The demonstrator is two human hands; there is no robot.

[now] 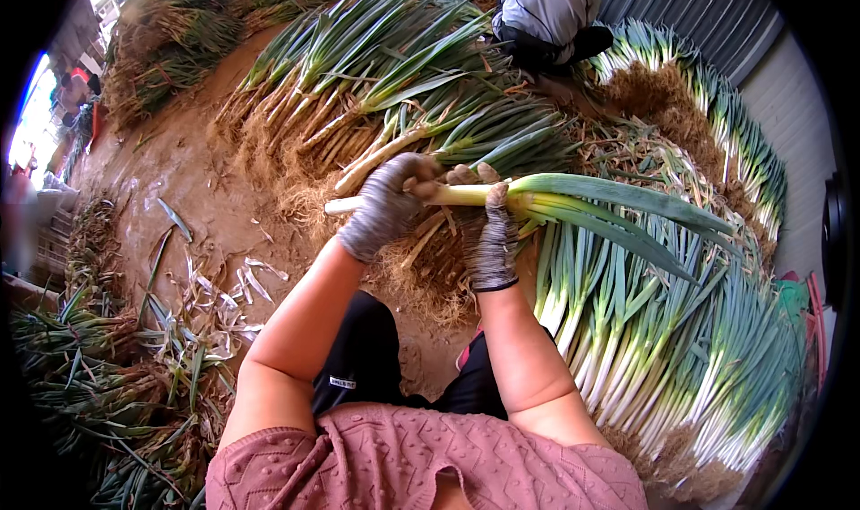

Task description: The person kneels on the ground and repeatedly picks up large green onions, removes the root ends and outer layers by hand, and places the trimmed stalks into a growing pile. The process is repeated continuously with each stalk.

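Observation:
In the head view, a large green onion (463, 195) lies level across the space before me, its white end to the left and green leaves to the right. My left hand (390, 204), in a grey knit glove, closes around the white shank. My right hand (490, 231), gloved the same way, grips it from below where the leaves begin. Behind my hands lies a heap of unpeeled green onions (322, 100) with brown roots and dry skins. To my right, cleaned green onions (638, 328) with white shanks lie in a dense row.
A person (551, 13) in a light top crouches at the far side. Peeled skins (228, 295) litter the muddy floor (175, 167). More onions (74, 382) pile up at lower left. Another cleaned row (732, 120) lines the wall (799, 127) at right.

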